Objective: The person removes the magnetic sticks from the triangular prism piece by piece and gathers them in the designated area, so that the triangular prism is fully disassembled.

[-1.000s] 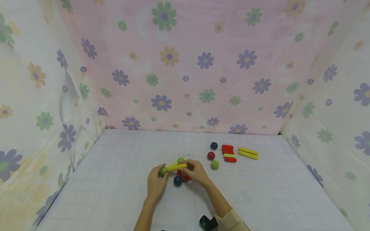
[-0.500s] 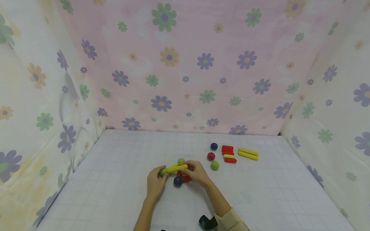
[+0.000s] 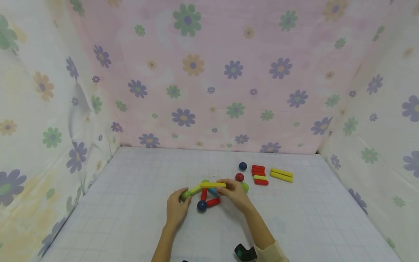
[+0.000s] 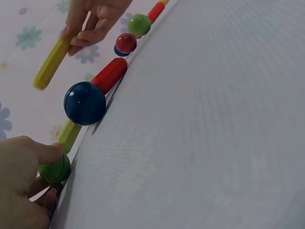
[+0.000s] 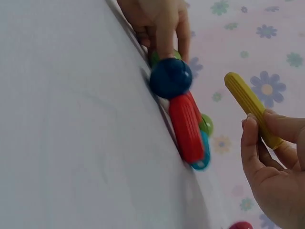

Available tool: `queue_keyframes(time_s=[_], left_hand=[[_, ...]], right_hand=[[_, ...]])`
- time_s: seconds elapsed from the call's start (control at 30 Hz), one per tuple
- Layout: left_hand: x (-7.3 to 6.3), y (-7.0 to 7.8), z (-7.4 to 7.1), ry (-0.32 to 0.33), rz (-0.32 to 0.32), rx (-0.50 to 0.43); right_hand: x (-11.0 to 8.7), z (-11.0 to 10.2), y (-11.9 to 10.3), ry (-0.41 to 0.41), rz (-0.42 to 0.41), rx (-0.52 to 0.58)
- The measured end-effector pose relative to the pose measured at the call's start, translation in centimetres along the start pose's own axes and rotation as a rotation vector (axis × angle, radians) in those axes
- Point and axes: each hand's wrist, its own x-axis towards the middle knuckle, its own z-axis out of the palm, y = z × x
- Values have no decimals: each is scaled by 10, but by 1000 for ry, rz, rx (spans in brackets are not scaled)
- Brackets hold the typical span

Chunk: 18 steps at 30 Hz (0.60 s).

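My left hand (image 3: 176, 208) grips a green ball (image 4: 55, 170) at the left end of a group of joined rods and balls. A short yellow-green rod (image 3: 195, 190) runs from it to a second green ball (image 5: 206, 125). From there a red rod (image 3: 204, 194) leads to a dark blue ball (image 3: 202, 206), where another red rod (image 3: 213, 202) points right. A light blue rod (image 3: 213, 192) lies behind. My right hand (image 3: 237, 195) pinches one end of a long yellow rod (image 5: 248, 98), raised above the table with its other end free.
On the table (image 3: 131, 218) to the right lie a dark blue ball (image 3: 243, 166), a red ball (image 3: 239, 177) and a green ball (image 3: 244, 187). Beyond them are several short red rods (image 3: 258, 170), a yellow-green rod (image 3: 260, 177) and two long yellow rods (image 3: 281, 175).
My right hand has moved right with the long yellow rod, away from the left green ball, and the rod now lies more level. The left hand has stayed in place.
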Motion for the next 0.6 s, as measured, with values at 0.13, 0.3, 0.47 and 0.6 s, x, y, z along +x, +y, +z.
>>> queue_keyframes(time_s=[0.13, 0.3, 0.47, 0.6], left_hand=[[0, 0, 0, 5, -7, 4], [0, 0, 0, 7, 0, 18], [0, 0, 1, 8, 5, 19], [0, -1, 2, 15, 14, 3]], right_hand=[[-11, -24, -5, 70, -6, -37], [-27, -63, -10, 160, -1, -38], [-44, -103, -9, 260, 46, -58], [-57, -129, -7, 330, 109, -113]])
